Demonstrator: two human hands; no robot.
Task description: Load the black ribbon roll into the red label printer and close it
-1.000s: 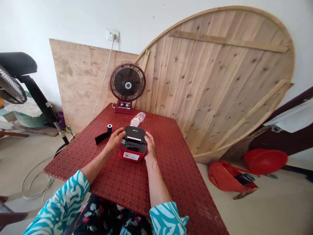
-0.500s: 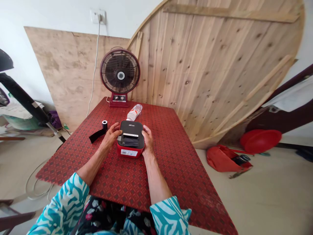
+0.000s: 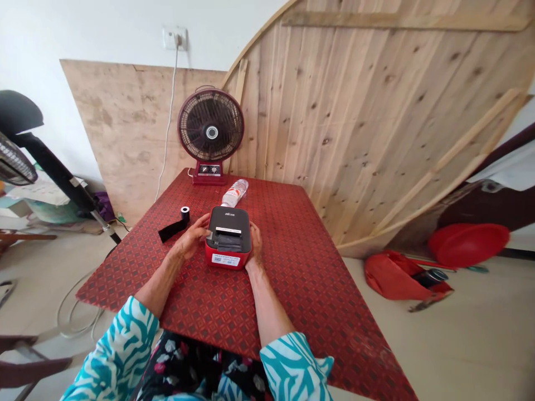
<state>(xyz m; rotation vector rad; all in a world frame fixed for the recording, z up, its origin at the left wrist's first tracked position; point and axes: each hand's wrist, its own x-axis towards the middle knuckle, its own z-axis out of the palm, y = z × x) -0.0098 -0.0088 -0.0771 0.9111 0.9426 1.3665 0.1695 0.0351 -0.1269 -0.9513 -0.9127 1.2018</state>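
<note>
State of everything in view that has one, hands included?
Red-and-black device: upright, lid down.
Left hand: open, at device's left side.
Right hand: against its right side, fingers partly hidden.
Bottle: lying on its side.
Black roll: on end, partly unrolled.
Desk fan: upright, blade motion unclear.
Wall plug: plugged in.

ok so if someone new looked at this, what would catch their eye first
Probably the huge round wooden panel leaning on the wall behind the table, filling much of the view. Next, the dark red fan at the table's far end, and the red and black box between the left hand and right hand on the patterned red tablecloth.
</note>
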